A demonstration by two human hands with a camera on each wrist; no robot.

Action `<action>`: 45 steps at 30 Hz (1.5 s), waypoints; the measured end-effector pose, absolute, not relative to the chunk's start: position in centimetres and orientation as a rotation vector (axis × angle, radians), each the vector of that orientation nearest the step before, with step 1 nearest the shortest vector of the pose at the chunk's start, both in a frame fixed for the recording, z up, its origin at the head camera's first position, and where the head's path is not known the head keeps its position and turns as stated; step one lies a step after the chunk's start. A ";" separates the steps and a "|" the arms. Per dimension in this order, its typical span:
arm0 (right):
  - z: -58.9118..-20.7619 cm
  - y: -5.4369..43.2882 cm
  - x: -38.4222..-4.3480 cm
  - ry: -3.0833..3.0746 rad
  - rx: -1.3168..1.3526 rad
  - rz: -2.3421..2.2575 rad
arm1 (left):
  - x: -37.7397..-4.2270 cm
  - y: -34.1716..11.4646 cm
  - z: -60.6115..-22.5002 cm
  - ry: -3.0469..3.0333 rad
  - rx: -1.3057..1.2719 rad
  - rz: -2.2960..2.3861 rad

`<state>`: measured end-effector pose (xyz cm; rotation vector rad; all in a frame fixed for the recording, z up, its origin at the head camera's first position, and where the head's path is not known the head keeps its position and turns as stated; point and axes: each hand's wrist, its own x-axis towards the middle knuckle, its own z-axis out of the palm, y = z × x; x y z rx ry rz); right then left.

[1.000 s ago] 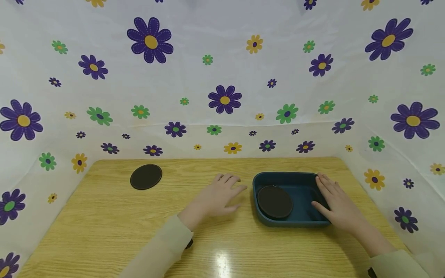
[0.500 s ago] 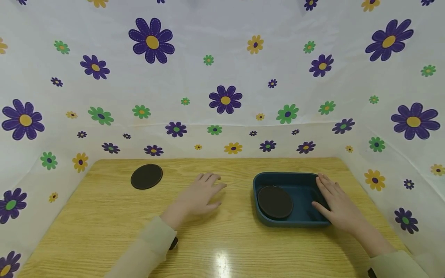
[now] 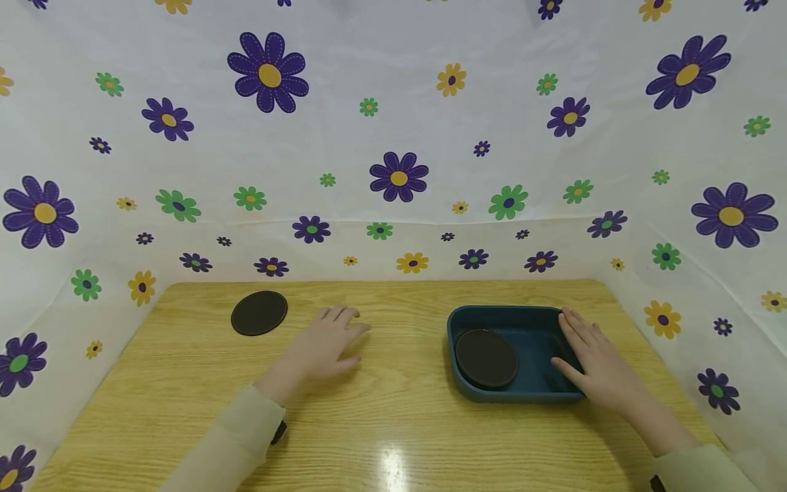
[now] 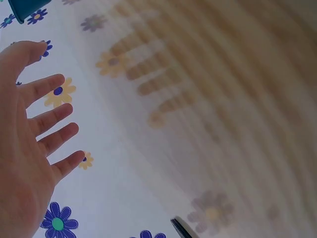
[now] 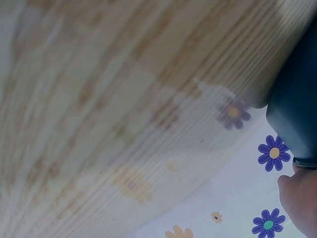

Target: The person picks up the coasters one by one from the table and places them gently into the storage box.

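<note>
My left hand (image 3: 320,345) hovers above the table with fingers spread and nothing held. To its left lies a flat black disc (image 3: 259,313); its dark edge (image 4: 183,229) shows at the bottom of the left wrist view. My right hand (image 3: 599,362) rests on the right end of a dark blue rectangular bin (image 3: 522,396), its straight fingers along the rim and its thumb over the inside. A second black disc (image 3: 487,358) sits in the left part of the bin. In the right wrist view, a bit of the hand (image 5: 301,201) shows against the bin's wall (image 5: 297,109).
The wooden table (image 3: 393,410) has a shiny, reflective top. A white cloth (image 3: 344,137) printed with purple, green and yellow flowers rises like a wall behind and on both sides of it.
My left hand has moved left, away from the bin and toward the black disc on the table. The right hand, the bin and both discs have stayed put.
</note>
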<state>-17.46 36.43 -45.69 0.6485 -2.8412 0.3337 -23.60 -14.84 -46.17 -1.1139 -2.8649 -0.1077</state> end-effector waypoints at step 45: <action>-45.6 36.5 -17.4 -2.841 0.634 0.310 | -27.2 -26.0 -46.7 -2.989 -0.639 -0.112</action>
